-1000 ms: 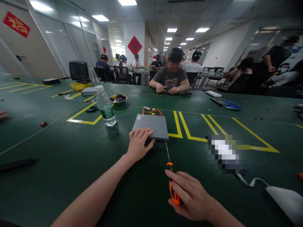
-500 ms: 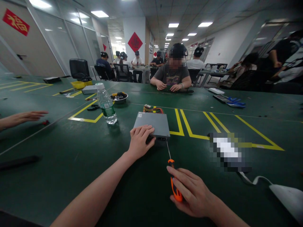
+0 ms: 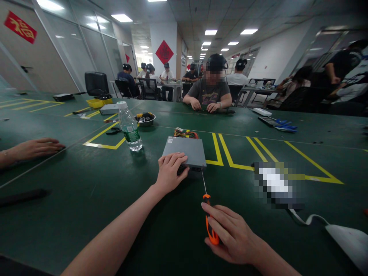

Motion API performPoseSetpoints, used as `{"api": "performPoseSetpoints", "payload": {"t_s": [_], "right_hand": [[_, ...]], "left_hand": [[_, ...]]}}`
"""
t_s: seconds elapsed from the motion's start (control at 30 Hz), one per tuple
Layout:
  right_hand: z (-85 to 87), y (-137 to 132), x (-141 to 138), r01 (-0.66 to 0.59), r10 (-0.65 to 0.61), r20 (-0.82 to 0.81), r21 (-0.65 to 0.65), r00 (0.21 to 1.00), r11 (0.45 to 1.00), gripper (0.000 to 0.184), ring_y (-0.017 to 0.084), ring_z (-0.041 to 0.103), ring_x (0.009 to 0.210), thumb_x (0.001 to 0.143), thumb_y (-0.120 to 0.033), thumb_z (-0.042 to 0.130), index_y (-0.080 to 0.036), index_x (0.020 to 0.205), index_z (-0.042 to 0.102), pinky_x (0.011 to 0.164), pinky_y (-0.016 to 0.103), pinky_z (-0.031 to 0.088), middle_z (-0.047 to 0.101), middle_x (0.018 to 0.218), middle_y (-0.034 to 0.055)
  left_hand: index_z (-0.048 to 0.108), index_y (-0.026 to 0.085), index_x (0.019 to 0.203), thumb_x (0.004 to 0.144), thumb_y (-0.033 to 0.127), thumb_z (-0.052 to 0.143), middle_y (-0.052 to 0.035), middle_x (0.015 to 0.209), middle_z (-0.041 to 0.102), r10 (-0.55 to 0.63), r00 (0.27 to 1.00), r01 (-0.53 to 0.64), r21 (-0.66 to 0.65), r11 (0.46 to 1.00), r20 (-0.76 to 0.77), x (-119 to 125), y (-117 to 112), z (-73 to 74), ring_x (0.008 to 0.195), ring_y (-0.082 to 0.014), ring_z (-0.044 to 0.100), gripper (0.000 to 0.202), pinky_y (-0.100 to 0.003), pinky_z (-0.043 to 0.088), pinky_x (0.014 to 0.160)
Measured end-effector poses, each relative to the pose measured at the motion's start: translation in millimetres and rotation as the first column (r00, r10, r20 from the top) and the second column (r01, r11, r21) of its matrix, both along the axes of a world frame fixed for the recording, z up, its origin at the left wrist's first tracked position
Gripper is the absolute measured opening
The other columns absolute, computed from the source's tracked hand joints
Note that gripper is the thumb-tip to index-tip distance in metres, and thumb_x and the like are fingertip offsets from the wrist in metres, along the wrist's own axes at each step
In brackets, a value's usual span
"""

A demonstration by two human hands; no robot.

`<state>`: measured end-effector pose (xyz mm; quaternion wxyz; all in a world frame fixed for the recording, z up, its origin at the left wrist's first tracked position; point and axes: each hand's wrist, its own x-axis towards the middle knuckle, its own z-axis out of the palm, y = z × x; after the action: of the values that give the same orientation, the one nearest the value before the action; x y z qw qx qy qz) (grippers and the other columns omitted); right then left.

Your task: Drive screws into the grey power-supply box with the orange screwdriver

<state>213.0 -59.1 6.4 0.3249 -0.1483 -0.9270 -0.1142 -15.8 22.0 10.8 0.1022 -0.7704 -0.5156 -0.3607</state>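
A grey metal power supply unit [image 3: 189, 147] lies flat on the green table, its bundle of coloured cables [image 3: 186, 133] at the far side. My left hand [image 3: 171, 172] grips its near left edge, fingers on the top face and thumb at the near side. My right hand [image 3: 231, 230] is closed round the orange and black handle of a screwdriver [image 3: 206, 198]. The screwdriver's thin shaft points away from me to the unit's near right corner. Whether its tip sits in a screw is too small to tell.
A water bottle [image 3: 130, 128] stands left of the unit, near a metal bowl [image 3: 145, 119] of tools. Another person's hand [image 3: 37, 149] rests at the left. A blurred-out device [image 3: 276, 184] with a white cable lies right. Someone sits opposite.
My right hand and the screwdriver handle have shifted slightly left. The left hand stays on the power supply unit. The other person's hand at the left has moved right and lowered, covering a small red object.
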Motion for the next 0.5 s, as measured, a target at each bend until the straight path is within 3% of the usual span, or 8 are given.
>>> {"api": "performPoseSetpoints", "payload": {"t_s": [0.5], "right_hand": [[0.2, -0.3, 1.5, 0.004, -0.005, 0.02, 0.004, 1.0, 1.0, 0.025, 0.02, 0.061, 0.096, 0.082, -0.026, 0.051, -0.011, 0.102, 0.049, 0.082, 0.034, 0.05, 0.06, 0.111, 0.0211]], "left_hand": [[0.053, 0.025, 0.109, 0.081, 0.031, 0.055, -0.0017, 0.118, 0.059, -0.008, 1.0, 0.008, 0.008, 1.0, 0.002, -0.2, 0.5, -0.5, 0.113, -0.0217, 0.048, 0.028, -0.04, 0.028, 0.09]]}}
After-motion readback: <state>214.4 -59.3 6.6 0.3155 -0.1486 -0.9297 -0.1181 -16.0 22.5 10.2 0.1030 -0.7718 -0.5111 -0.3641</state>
